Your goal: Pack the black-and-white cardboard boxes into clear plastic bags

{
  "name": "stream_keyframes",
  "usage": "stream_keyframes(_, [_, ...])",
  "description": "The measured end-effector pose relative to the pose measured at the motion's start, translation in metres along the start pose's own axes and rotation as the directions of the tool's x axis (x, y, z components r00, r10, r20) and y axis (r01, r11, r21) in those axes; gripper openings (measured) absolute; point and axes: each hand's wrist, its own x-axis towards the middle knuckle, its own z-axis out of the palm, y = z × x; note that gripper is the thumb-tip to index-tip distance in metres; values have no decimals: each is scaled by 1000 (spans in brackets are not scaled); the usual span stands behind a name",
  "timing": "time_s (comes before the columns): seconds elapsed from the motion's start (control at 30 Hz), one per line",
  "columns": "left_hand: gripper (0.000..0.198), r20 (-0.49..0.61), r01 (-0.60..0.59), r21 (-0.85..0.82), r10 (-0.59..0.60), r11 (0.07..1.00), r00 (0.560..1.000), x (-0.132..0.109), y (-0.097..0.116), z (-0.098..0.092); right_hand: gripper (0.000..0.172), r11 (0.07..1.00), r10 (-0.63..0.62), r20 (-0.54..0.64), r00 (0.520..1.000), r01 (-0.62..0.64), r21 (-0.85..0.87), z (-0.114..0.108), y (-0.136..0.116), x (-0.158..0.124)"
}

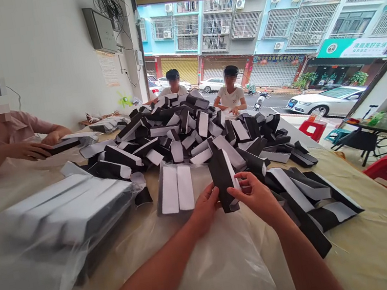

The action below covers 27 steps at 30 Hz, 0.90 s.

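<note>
The left hand [206,207] and right hand [257,197] pinch a long black box [222,179] upright between fingers and thumbs, just above the covered table [385,226], before a heap of boxes [176,133]. Even pressure from both sides keeps it steady.

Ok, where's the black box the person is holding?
The black box stands upright between the left hand and right hand in the head view, just right of a clear plastic bag.
</note>
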Motion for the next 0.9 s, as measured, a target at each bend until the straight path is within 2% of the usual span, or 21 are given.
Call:
stream_keyframes(0.5, [54,-17,-16,-27,15,1000,1000,1,-2,1,51,990,-26,-44,999,19,-141,11,-10,-4])
stream_keyframes(0.67, [52,4,-14,-47,14,999,1000,0,-1,2,50,975,-71,-67,995,56,-213,16,-8,-6])
stream_keyframes(0.9, [49,-51,-18,-86,14,996,999,1,-2,1,43,947,-105,-44,994,87,-308,18,-10,-10])
